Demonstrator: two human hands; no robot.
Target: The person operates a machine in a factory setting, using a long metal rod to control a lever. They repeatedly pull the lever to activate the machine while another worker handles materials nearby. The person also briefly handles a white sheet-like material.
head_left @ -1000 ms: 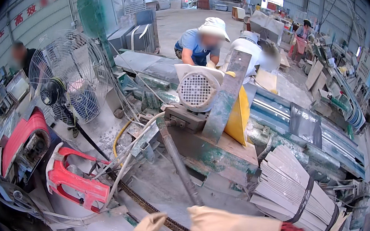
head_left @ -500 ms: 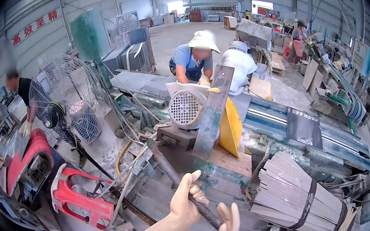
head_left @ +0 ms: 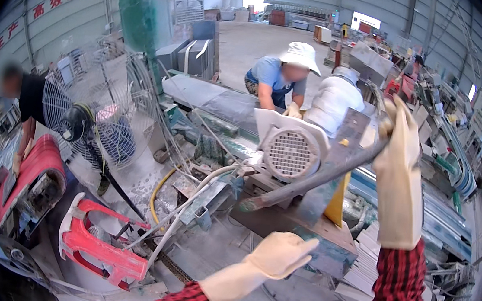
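A long dark metal pipe (head_left: 316,182) slants up to the right in front of the machine. Its upper end is in my right hand (head_left: 399,144), which is raised with the gloved fingers wrapped round it. My left hand (head_left: 282,256), in a cream rubber glove, is below the pipe and apart from it, fingers stretched to the right and nothing in them. Behind the pipe are an electric motor (head_left: 290,154) with a round grille and an upright steel plate (head_left: 350,128). A yellow guard (head_left: 336,202) is partly hidden by the plate.
A co-worker in a white hat (head_left: 287,74) leans over the machine's far side, beside another person in white (head_left: 337,101). Left are a caged fan (head_left: 91,106), a red plastic stool (head_left: 103,245) and a person in black (head_left: 31,98). Strapped strips (head_left: 364,252) lie at right.
The pipe's near end has swung up and to the right, now in my right hand. My left hand has let go of it. The view has shifted, so the background sits further right.
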